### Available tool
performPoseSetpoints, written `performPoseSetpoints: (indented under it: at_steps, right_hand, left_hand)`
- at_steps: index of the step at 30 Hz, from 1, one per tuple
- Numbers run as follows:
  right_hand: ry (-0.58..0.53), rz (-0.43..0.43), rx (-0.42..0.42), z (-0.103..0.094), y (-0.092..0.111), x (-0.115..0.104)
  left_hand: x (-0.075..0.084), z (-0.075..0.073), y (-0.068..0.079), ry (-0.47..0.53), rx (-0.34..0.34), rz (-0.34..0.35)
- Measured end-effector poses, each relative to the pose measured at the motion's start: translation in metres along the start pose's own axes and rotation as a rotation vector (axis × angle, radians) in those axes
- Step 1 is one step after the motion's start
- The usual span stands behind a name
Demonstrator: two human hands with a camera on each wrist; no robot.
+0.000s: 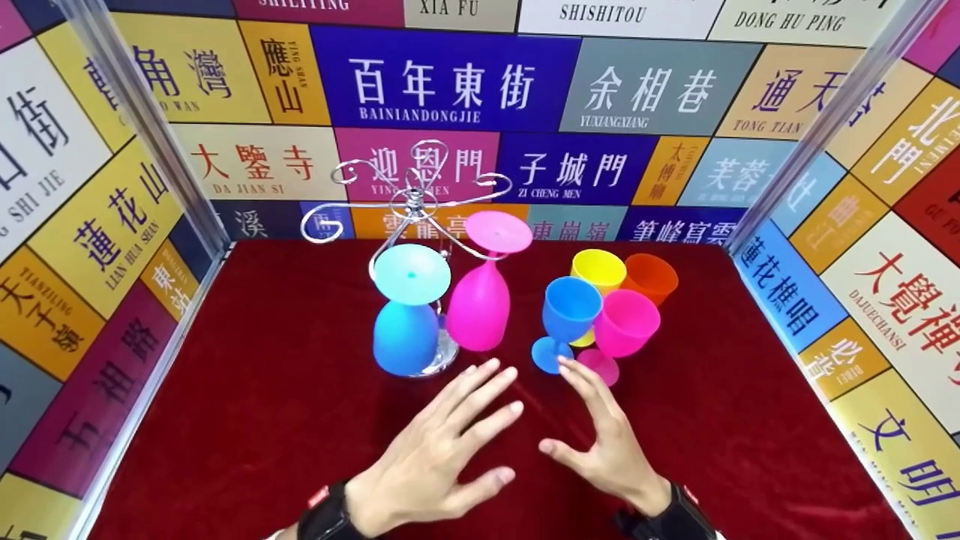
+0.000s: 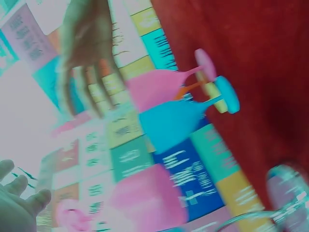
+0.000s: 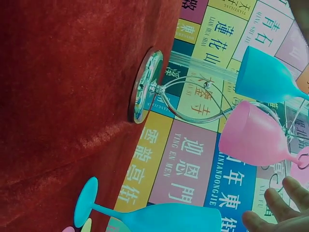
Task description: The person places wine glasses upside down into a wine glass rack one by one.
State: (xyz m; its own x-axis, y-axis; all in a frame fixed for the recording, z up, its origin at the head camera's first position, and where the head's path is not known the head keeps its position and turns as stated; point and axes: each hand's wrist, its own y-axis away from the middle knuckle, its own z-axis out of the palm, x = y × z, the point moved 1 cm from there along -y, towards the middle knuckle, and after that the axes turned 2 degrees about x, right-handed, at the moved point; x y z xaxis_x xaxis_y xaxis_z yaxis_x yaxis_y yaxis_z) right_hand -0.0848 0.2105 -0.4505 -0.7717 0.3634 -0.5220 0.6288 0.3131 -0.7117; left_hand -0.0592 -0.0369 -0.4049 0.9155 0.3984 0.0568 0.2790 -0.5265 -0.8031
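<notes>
My left hand (image 1: 442,450), fingers spread and straight, hovers in front of a silver wire goblet rack (image 1: 414,201) and holds nothing. From the rack's curled arms hang a blue goblet (image 1: 405,341) and a pink goblet (image 1: 480,311), both upside down. To the right stand upright goblets: blue (image 1: 571,307), pink (image 1: 628,324), yellow (image 1: 598,268) and orange (image 1: 651,276). Before the blue one's foot is my right hand (image 1: 607,442), also empty with extended fingers; contact cannot be told. The right wrist view shows the rack's round base (image 3: 147,87) on the cloth.
Dark red cloth (image 1: 262,450) covers the table. Printed panels (image 1: 442,75) with street names form a wall behind and on both sides, joined by metal corner posts (image 1: 150,120). The rack's other curled arms (image 1: 322,225) reach left and back.
</notes>
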Motion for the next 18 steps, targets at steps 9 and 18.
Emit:
performPoseSetpoints:
  at_steps: [9, 18]
  right_hand:
    - [-0.03, -0.014, 0.008, -0.008, -0.003, -0.013]
    - [-0.038, 0.02, 0.012, -0.011, -0.002, -0.013]
  left_hand:
    - [0.002, -0.06, -0.054, -0.058, 0.09, 0.144]
    - [-0.03, -0.109, -0.096, -0.086, 0.105, 0.034]
